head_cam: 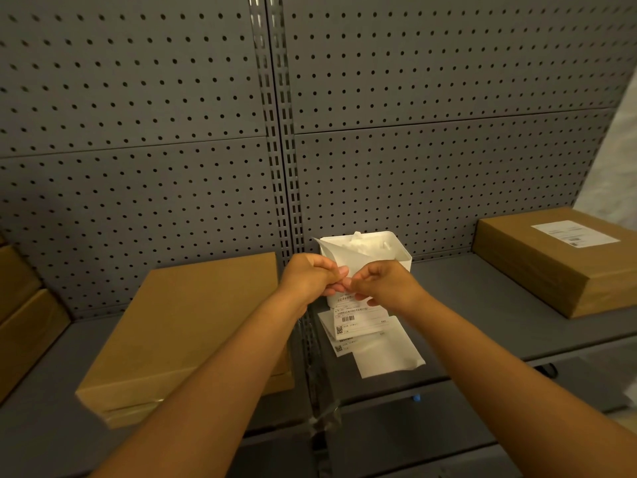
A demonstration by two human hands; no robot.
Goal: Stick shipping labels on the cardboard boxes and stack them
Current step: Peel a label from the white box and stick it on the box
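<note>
Both hands, left (312, 276) and right (382, 282), pinch one label (348, 263) to peel its backing, over the spare labels (362, 326), beside the bare box (193, 326).

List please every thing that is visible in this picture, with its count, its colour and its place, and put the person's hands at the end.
plain box: one, brown, on the shelf at left, no label on top.
labelled box: one, brown, on the shelf at right, a white label on top.
side boxes: at least two, brown, at the far left edge.
bin: one, white, against the pegboard, which is grey.
label sheets: several, white, on the shelf, which is grey.
held label: one, white, between both hands.
left hand: pinches the held label.
right hand: pinches it too.
</note>
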